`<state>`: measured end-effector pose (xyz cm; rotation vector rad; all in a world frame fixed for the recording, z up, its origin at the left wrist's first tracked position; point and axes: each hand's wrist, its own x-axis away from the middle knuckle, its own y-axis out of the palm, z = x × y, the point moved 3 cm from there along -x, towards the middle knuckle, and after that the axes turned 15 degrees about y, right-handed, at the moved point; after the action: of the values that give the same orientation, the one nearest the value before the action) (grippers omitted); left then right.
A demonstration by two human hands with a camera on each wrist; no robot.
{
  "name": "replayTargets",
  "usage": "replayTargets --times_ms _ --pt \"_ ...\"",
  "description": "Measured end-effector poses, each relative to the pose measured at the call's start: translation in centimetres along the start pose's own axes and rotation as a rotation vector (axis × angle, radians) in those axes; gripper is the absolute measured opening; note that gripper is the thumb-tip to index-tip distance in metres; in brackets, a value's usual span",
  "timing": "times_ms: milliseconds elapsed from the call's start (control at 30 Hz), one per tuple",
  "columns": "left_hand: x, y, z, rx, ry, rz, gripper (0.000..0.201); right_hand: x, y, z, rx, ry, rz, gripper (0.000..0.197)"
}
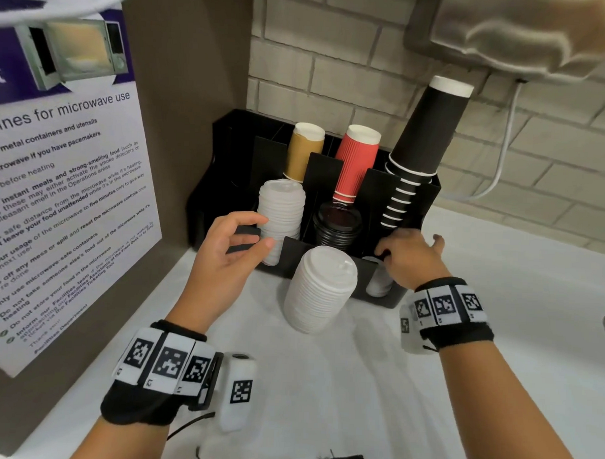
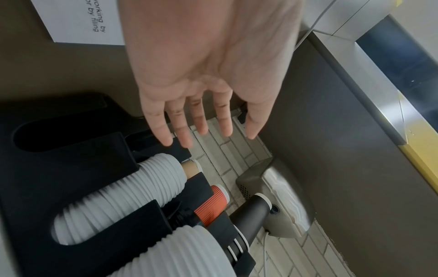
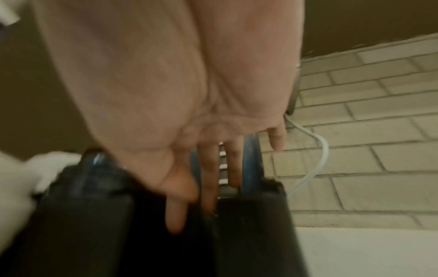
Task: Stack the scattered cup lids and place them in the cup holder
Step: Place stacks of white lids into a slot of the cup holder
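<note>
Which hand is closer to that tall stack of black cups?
The right hand. It rests on the holder's front right corner, just below the black cups. The left hand hovers open by the white lids at the holder's left side, farther away.

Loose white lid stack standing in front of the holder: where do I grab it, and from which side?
Grip the white lid stack around its ribbed lower half, coming from the left with the free left hand. It stands tall and leans slightly, so a low wrap should steady it; the cup holder blocks the far side.
</note>
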<state>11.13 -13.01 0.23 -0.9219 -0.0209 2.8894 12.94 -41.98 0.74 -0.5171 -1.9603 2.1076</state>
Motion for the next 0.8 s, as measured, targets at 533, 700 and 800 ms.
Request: replayTargets --times_ms 533,700,800 --pt "-0.9 0.1 -0.8 0.010 -0.016 -0.045 0.023 5.7 -1.2 -6.9 -0.602 -0.161 -0.082 0.061" --pt "-1.0 0.4 -1.0 0.033 -0.013 -0.070 0.024 5.5 -1.1 -7.0 -0.584 -0.166 -0.101 0.063" --pt "-0.5 0.7 -1.2 0.041 -0.022 -0.083 0.026 5.5 -0.8 -7.0 -0.555 -0.168 -0.108 0.063"
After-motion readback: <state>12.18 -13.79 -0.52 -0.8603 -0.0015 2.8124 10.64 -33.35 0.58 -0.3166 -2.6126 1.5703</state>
